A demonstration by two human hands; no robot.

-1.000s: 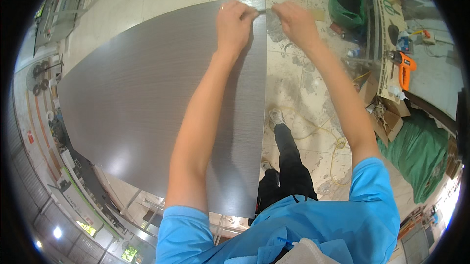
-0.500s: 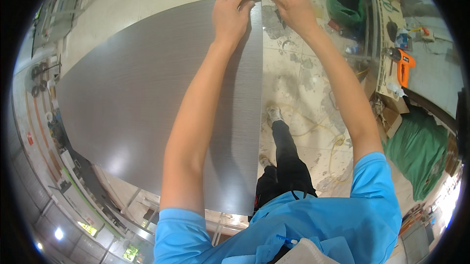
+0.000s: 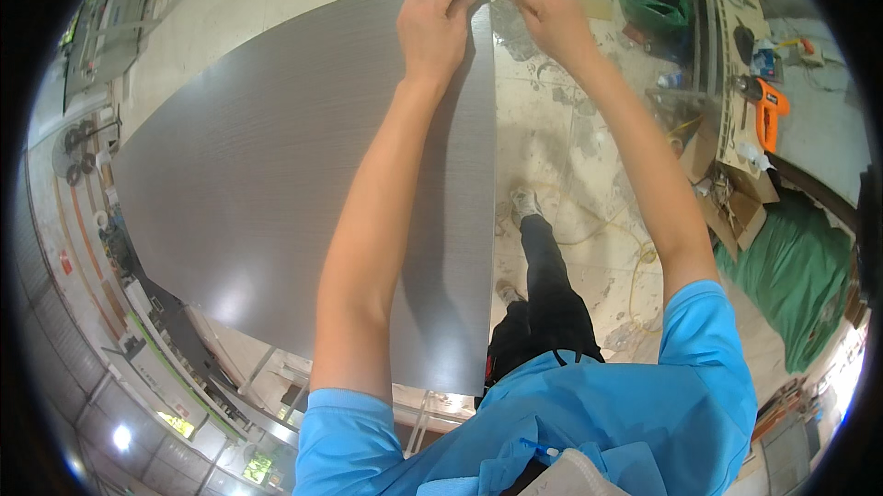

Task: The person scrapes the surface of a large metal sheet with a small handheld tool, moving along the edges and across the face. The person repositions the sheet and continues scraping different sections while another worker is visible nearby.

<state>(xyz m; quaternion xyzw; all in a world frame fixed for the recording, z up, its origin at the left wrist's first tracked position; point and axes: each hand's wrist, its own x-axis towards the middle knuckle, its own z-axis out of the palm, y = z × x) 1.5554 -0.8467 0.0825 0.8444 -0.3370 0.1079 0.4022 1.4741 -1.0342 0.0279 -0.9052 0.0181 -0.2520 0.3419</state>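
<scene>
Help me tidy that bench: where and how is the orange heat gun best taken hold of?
Probably by its handle, with the right hand coming from the picture's lower side: the heat gun seems to lie flat, handle pointing downward in view, dark nozzle leftward.

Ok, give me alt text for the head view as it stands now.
The left hand is at the far right corner of a large gray panel, the right hand just beyond its right edge; whether either grips anything small is unclear. Farther right, an orange power tool lies on a cluttered bench.
</scene>
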